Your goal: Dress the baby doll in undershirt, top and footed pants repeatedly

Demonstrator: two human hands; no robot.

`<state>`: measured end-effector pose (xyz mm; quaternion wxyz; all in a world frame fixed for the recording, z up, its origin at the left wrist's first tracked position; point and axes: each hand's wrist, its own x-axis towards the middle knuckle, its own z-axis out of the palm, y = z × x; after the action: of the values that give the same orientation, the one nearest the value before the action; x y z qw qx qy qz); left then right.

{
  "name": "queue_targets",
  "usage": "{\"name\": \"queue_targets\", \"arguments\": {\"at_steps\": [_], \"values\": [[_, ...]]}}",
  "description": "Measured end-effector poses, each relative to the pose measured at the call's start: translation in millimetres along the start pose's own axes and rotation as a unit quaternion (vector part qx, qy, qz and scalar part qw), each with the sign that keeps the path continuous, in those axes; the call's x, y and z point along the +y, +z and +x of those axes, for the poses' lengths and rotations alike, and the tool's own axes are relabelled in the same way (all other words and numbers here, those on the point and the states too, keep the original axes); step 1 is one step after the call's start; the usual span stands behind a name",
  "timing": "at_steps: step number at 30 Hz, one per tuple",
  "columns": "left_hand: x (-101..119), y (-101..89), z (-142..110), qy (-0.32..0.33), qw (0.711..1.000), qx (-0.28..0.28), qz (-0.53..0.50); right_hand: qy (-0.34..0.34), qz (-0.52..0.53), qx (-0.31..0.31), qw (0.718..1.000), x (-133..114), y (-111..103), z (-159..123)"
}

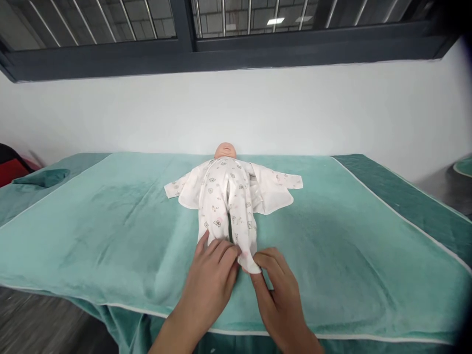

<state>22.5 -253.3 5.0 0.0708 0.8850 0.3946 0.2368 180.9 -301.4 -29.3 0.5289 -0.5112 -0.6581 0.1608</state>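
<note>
A baby doll (225, 150) lies on its back on a teal towel (110, 216), head toward the wall, dressed in white printed trousers (226, 206) and an open white top (273, 189) spread out to both sides. My left hand (212, 275) lies over the end of the doll's left-side trouser leg, fingers curled on the cloth. My right hand (276, 285) pinches the cuff of the other trouser leg between thumb and fingers. Both hands sit close together near the table's front edge.
The towel covers a table that stands against a white wall (332, 113) under a dark-framed window (221, 44). A folded dark green cloth (42, 177) lies at the far left, beside something red (11, 169). Another teal surface (464, 167) shows at the right edge.
</note>
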Motion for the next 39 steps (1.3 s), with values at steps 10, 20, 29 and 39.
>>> {"name": "queue_targets", "arguments": {"at_steps": [10,20,29,39], "values": [[-10,3.7,-37,0.023,0.982,0.052,-0.182,0.018,-0.048,-0.131,0.990,33,-12,-43],[-38,-14.3,-32,-0.103,0.962,-0.011,-0.254,-0.006,-0.173,-0.096,0.980,47,-27,50],[-62,-7.2,-40,-0.210,0.956,0.048,-0.198,0.005,-0.407,-0.116,0.906,79,16,98],[-137,28.8,64,-0.021,0.997,0.059,0.054,-0.027,-0.356,-0.133,0.925,85,18,101]]}}
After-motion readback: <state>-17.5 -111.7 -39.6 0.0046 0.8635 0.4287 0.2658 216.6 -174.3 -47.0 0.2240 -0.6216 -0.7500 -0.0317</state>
